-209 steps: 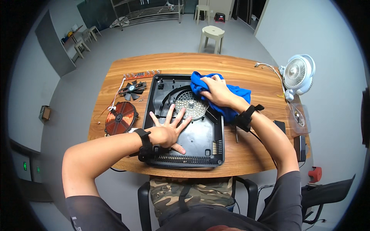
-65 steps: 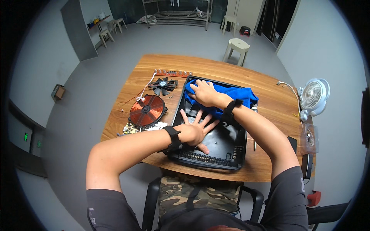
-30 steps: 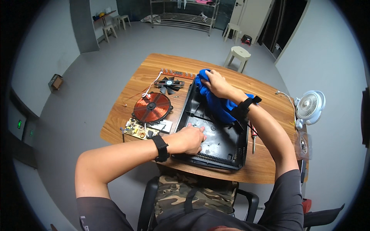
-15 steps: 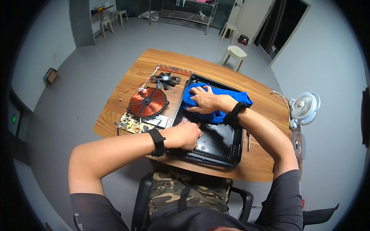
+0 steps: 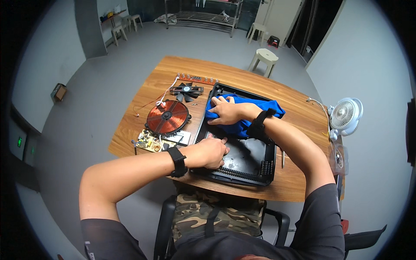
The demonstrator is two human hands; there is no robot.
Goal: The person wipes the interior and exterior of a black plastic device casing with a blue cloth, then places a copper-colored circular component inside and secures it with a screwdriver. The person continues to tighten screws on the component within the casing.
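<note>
A black plastic housing (image 5: 245, 158), shallow and open on top, lies on the table in front of me. My right hand (image 5: 227, 112) presses a bunched blue cloth (image 5: 262, 108) into its far part, fingers bent into the fabric. Inside the near left part of the housing, my left hand (image 5: 211, 152) rests with curled fingers; whatever is under them is hidden. Left of the housing are a copper coil disc (image 5: 168, 118), a circuit board (image 5: 151, 141) with a pale heat sink beside it, and a black cooling fan (image 5: 186, 90).
A narrow orange circuit strip (image 5: 197, 79) lies behind the fan, wired in white. Beside the housing's right wall is a screwdriver (image 5: 283, 159). A small white fan (image 5: 345, 116) and a clear plastic box (image 5: 339, 159) are at the table's right edge. A stool (image 5: 265, 57) stands beyond the table.
My right hand has shifted slightly left with the blue cloth under it. My left hand stays in the same spot of the housing. The whole view has moved a little.
</note>
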